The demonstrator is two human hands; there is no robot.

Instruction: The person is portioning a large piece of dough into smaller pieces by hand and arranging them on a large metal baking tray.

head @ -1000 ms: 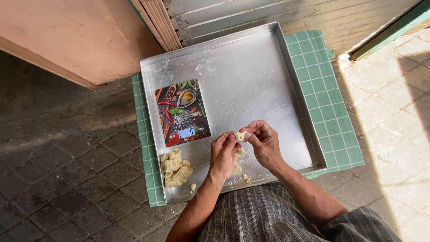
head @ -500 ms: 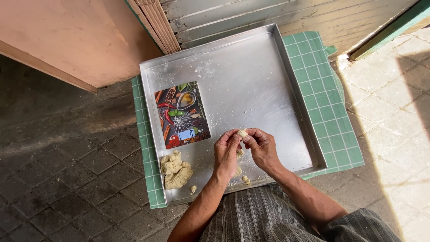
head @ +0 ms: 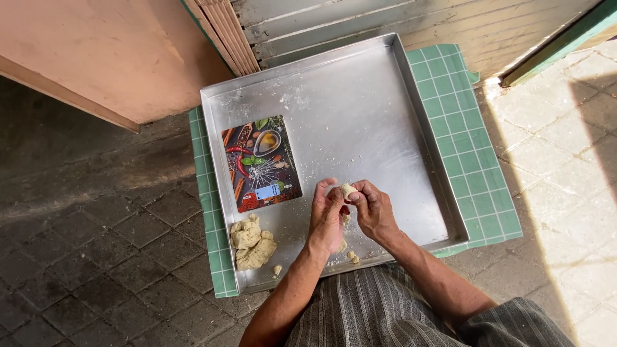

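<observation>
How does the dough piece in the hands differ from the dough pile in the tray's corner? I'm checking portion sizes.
The small dough piece is a single little lump; the dough pile is much larger and made of several clumps. The piece is pinched between the left hand and right hand above the metal tray; the pile rests untouched on the tray floor. Both are the same pale beige.

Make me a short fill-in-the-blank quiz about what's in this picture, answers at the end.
1. Both hands pinch a small piece of ____ between their fingertips.
2. The kitchen scale lies inside the metal ____.
3. The tray rests on a checked mat coloured ____.
4. The larger dough lump lies near the tray's ____ front corner.

Missing words: dough; tray; green; left
</observation>
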